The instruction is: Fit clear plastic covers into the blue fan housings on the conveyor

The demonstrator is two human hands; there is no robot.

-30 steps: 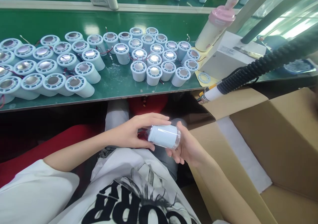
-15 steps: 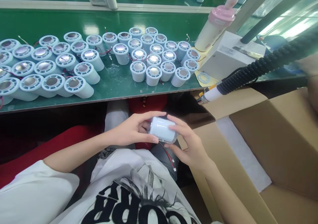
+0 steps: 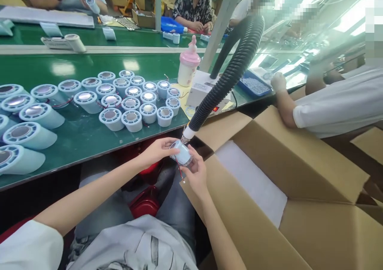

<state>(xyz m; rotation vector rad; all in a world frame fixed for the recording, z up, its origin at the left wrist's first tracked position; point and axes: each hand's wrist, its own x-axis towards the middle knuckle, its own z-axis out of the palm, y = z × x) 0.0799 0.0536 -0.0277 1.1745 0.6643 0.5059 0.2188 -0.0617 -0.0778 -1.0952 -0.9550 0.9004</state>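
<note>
Between my two hands is a pale blue cylinder (image 3: 183, 154) with a clear cover around it, tilted, a red and black wire with a small white plug hanging from it. My left hand (image 3: 161, 148) grips its left end, thumb along the top side. Fingers of my right hand (image 3: 196, 170) close on its right end. Just above the cylinder is the metal tip of a white nozzle (image 3: 188, 133) on a black ribbed hose (image 3: 230, 70); whether they touch I cannot tell. Several similar blue cylinders (image 3: 131, 120) stand on the green bench (image 3: 89, 142).
An open cardboard box (image 3: 257, 170) with a white sheet (image 3: 254, 186) inside lies to the right. Behind the nozzle are a grey-white machine (image 3: 200, 88) and a pink-lidded bottle (image 3: 188, 68). A co-worker's arm (image 3: 287, 102) reaches in at the right; other people sit across the bench.
The view has swung up and right. Both hands have carried the cylinder to the nozzle tip, and it is tilted differently, with its wire now hanging in front.
</note>
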